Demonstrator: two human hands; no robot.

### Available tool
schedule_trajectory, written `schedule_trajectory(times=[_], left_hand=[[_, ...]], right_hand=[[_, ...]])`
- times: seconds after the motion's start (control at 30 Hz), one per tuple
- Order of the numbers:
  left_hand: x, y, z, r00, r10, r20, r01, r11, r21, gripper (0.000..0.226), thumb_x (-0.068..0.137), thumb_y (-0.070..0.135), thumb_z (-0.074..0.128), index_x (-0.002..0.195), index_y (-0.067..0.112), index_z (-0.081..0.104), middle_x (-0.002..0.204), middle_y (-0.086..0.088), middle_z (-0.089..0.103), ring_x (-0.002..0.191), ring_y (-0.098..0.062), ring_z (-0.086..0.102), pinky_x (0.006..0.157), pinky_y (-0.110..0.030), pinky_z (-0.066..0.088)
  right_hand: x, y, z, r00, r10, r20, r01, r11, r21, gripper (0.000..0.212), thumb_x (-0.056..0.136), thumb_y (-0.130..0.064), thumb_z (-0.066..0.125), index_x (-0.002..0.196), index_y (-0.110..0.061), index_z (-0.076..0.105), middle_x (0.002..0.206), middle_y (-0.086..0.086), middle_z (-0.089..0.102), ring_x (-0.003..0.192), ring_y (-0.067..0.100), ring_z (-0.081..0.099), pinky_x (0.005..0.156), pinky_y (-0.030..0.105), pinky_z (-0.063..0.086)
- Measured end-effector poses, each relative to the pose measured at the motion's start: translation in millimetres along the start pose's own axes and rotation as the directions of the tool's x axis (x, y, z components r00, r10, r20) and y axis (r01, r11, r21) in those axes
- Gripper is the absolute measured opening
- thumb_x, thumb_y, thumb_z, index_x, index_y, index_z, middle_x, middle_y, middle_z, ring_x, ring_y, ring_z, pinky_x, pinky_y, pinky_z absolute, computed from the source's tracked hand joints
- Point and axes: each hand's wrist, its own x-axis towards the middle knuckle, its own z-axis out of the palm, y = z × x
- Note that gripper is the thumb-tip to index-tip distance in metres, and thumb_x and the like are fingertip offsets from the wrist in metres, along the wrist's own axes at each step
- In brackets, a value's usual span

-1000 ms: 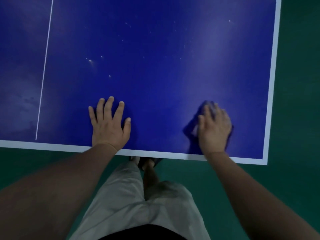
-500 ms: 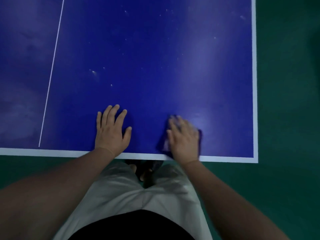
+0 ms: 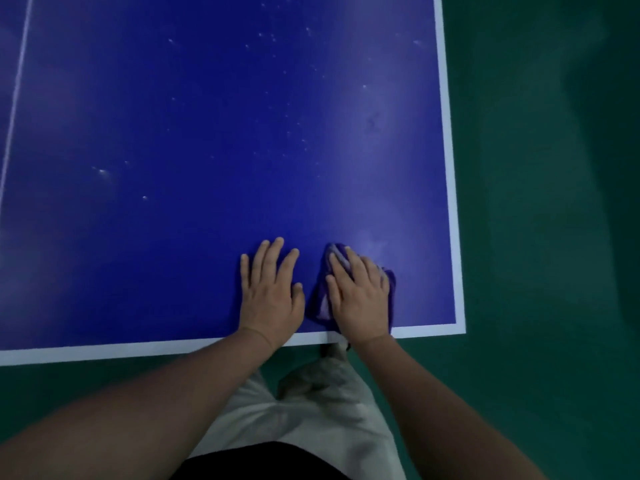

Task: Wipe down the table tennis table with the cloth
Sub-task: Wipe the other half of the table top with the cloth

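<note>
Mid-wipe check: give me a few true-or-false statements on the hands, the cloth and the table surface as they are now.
1. The right hand presses the cloth flat on the table. True.
2. The left hand holds a second cloth. False: it rests bare on the table, fingers spread.
3. The cloth lies by the near edge, close to the table's right corner. True.
4. The blue surface beyond the hands is spotless. False: pale specks dot it.
</note>
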Motion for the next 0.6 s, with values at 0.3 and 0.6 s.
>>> schedule_trajectory(times=[0.3,0.6], left_hand=[[10,94,66,0.95,-0.295,-0.097,0.301,0.952,0.051,0.058,0.094,0.038,0.039,0.147,0.015,0.044,0.162,-0.008,0.029,0.153,-0.027,0.012,0.123,-0.056,0.002],[14,94,85,0.935,-0.29,-0.203,0.328,0.925,0.191,0.058,0.094,0.043,0.037,0.144,0.013,0.04,0.159,-0.011,0.029,0.153,-0.028,0.013,0.122,-0.058,0.003]], right_hand=[[30,143,-14,0.986,0.159,-0.046,-0.158,0.987,0.016,0.051,0.102,-0.045,0.036,0.146,-0.026,0.052,0.151,0.004,0.048,0.124,0.034,0.046,0.102,0.053,0.039],[56,208,-18,0.805,-0.587,0.085,0.589,0.808,-0.003,0.044,0.103,-0.047,0.042,0.142,-0.033,0.055,0.148,0.0,0.052,0.127,0.033,0.046,0.105,0.055,0.032]])
